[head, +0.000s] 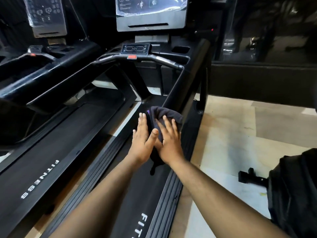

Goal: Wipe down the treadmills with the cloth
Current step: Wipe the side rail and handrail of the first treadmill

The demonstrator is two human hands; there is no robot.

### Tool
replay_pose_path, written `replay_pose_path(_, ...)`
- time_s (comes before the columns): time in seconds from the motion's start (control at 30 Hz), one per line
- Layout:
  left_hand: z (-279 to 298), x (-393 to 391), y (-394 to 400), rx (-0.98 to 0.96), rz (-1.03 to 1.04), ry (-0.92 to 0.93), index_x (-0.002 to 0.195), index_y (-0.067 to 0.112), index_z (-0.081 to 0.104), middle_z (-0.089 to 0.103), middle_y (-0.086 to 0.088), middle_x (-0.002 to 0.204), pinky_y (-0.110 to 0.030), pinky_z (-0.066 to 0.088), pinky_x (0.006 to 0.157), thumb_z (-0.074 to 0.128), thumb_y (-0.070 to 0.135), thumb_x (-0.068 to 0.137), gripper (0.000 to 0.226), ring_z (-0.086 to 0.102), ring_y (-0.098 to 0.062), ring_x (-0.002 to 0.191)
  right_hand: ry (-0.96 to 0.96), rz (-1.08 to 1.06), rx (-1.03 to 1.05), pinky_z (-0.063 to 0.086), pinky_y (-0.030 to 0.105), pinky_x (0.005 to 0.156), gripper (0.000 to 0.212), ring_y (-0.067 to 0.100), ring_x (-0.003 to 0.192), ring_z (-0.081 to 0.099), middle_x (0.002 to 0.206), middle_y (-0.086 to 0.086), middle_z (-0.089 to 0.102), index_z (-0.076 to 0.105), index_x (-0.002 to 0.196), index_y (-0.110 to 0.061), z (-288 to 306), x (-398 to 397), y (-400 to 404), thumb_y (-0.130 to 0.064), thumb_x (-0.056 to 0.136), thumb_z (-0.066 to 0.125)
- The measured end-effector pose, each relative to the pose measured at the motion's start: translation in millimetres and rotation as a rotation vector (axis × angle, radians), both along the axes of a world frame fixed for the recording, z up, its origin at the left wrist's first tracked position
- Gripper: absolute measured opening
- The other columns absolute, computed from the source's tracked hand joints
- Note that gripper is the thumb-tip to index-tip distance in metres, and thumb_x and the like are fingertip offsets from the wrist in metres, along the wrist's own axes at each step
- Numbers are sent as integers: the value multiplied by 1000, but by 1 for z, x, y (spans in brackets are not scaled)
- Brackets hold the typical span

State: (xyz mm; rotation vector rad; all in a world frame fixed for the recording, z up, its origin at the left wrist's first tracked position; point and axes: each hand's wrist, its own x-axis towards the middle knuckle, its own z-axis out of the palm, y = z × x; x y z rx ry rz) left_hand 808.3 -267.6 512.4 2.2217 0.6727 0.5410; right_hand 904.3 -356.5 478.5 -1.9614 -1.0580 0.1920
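Two black treadmills side by side on a pale floor [231, 134]. Nearer treadmill [151, 194] running from bottom centre up to its console, with a ribbed side rail, a belt printed in white letters cut off at the bottom edge, a long black handrail [187, 79] slanting up on the right, a red button [131, 57] on the crossbar and a screen [151, 12] under clear plastic film. Second treadmill [42, 160] to the left, belt marked FITNESS, its own film-covered screen [46, 14] at top left. Black bag [295, 194] at the right edge, standing on the floor, with a small black object just beside it, too dark to identify.

Dark cloth [163, 115] bunched over the lower end of the handrail, above the nearer belt, a loose end hanging down between the forearms. Left hand [142, 140] flat against the left side of the cloth, fingers straight and together. Right hand [169, 140] laid over the cloth from the right, fingers spread and nearly straight, thumb reaching across to touch the left hand. Both palms pressing the cloth between them, neither curled around it.
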Motion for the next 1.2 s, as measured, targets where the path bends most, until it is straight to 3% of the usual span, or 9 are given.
replay_pose_path(0.27,21,10,28,-558,44,-35,162,22,27,30,5,167,-34,21,127,43,88,81,106,28,-8,152,12,-92,-209,14,67,120,65,11,156,-20,170,-20,-11,23,159,-45,41,25,26,-61,100,46)
replay_pose_path(0.33,24,18,37,-567,88,-60,149,21,51,58,6,147,-33,40,117,53,87,77,98,52,-7,135,-23,-75,-232,19,67,119,65,12,156,-17,171,-17,-10,24,159,-42,46,17,25,-56,100,48)
replay_pose_path(0.4,26,19,40,-526,126,-88,115,17,69,75,7,106,-23,54,88,67,67,87,57,69,-7,100,-76,14,-282,18,67,119,71,13,156,-18,171,-14,-13,24,160,-35,44,-2,15,-51,97,53)
replay_pose_path(0.5,29,17,37,-537,182,-168,105,16,71,78,0,98,-28,57,77,78,39,89,29,74,-14,95,-48,146,-233,14,60,123,79,13,157,-15,171,-10,-15,32,158,-33,42,-10,-1,-56,89,65)
replay_pose_path(0.67,42,-6,37,-708,226,-368,112,17,68,78,-3,106,-37,59,89,72,18,94,18,73,-20,104,82,-61,190,26,35,124,68,20,150,27,162,5,26,51,149,-23,82,17,8,-45,89,74)
replay_pose_path(0.77,53,-24,45,-787,206,-465,114,18,66,79,0,105,-34,58,88,65,9,99,18,74,-18,104,38,-123,24,27,28,116,76,23,148,29,160,5,28,36,156,-20,102,12,37,-50,93,67)
replay_pose_path(0.93,63,-59,84,-784,272,-569,132,19,59,74,-3,122,-43,52,106,67,18,94,39,69,-20,117,498,-26,36,58,38,89,66,24,111,70,112,3,74,67,116,-19,105,-5,98,-63,68,78)
replay_pose_path(1.07,63,-102,141,-660,342,-519,137,22,54,73,4,121,-40,54,105,73,26,91,50,70,-12,113,483,35,172,63,43,85,45,15,93,75,98,-1,78,74,104,-21,101,-34,152,-50,70,82)
replay_pose_path(1.2,53,-138,204,-587,306,-435,122,21,67,77,4,111,-44,56,101,73,39,90,38,73,-12,107,455,7,255,56,23,73,19,9,89,72,94,-4,76,69,97,-24,107,-74,202,-28,84,83)
